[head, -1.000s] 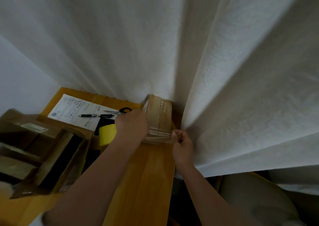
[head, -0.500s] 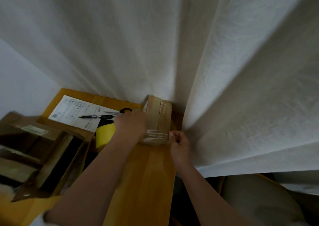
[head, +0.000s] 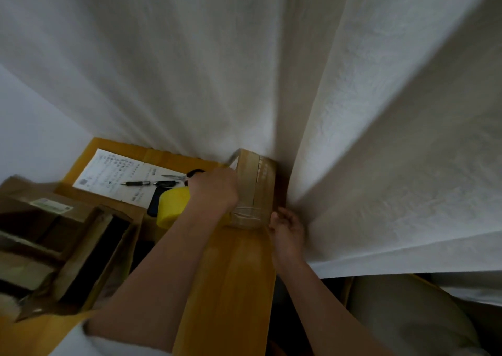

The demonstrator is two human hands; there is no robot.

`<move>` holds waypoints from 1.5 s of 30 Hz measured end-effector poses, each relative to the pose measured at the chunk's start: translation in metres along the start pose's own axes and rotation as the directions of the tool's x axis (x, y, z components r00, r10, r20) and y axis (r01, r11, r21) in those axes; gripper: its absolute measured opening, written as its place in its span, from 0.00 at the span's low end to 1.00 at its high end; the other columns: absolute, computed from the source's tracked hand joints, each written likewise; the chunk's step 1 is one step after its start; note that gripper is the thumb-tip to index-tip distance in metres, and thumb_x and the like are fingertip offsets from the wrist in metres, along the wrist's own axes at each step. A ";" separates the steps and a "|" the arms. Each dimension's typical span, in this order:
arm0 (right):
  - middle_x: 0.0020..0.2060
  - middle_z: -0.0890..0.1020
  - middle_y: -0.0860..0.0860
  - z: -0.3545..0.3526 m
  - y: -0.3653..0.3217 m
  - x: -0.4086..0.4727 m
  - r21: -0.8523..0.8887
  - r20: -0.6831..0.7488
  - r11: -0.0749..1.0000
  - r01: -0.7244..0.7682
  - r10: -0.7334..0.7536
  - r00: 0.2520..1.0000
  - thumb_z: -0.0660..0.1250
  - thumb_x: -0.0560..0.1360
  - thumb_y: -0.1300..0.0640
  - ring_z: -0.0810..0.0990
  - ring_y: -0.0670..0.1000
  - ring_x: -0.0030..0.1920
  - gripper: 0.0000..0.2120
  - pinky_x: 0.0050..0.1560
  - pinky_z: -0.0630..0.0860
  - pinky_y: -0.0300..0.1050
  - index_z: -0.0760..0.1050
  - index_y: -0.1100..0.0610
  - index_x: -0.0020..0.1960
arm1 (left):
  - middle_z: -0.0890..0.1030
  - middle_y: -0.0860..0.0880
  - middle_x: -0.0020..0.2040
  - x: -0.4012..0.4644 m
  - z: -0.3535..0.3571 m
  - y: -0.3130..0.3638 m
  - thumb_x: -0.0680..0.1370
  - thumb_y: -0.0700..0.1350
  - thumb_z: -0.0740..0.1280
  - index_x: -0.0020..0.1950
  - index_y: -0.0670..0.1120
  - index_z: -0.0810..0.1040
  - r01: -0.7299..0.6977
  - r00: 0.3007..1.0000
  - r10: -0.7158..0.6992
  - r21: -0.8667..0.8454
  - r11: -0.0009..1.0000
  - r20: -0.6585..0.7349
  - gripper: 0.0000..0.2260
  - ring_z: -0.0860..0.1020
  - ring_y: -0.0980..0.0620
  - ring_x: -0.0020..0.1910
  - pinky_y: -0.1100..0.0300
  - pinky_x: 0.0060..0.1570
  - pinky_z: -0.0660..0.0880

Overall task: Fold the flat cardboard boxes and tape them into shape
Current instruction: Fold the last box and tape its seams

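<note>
Since one second ago, the right hand (head: 286, 229) has moved very little; it stays at the lower right corner of the cardboard box (head: 255, 190), and the left hand (head: 214, 190) still lies on the box's left side. The view itself has shifted only slightly.

The cardboard box stands near the middle of the frame, on the far end of the wooden table (head: 231, 287), touching the white curtain (head: 271, 70) behind it. Clear tape (head: 244, 213) crosses its near end. The left hand's fingers curl over the left side of the box and grip it. The right hand's fingers are curled and pinched together at the box's near right corner, just where the tape ends; whether they hold the tape I cannot tell.

Left of the left hand a yellow tape roll (head: 172, 206) sits on the table. Beyond it lie a black pen (head: 150, 183) on a printed paper sheet (head: 114, 176), and scissors (head: 184, 175). At the lower left of the frame are open brown cardboard boxes (head: 68, 241).
</note>
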State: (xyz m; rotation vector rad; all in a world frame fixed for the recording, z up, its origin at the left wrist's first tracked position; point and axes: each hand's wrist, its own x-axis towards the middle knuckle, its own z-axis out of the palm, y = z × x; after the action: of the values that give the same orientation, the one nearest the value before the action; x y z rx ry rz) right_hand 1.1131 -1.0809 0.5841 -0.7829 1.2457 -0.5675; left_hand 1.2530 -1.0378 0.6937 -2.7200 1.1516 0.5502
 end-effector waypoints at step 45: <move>0.25 0.71 0.43 -0.035 -0.019 -0.030 -0.586 0.205 0.612 0.532 -0.523 0.827 0.66 0.78 0.47 0.69 0.43 0.27 0.17 0.32 0.64 0.40 0.70 0.48 0.31 | 0.83 0.48 0.39 -0.047 0.029 0.006 0.70 0.49 0.74 0.44 0.46 0.83 0.107 0.994 -0.106 -0.441 0.891 0.026 0.08 0.80 0.49 0.37 0.50 0.42 0.81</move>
State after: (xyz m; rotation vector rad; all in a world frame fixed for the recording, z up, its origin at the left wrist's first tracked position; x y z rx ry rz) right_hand 1.0726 -1.0769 0.6130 -1.7684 1.1852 -0.6181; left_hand 1.2103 -1.0033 0.6852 -3.1336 0.9630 0.8945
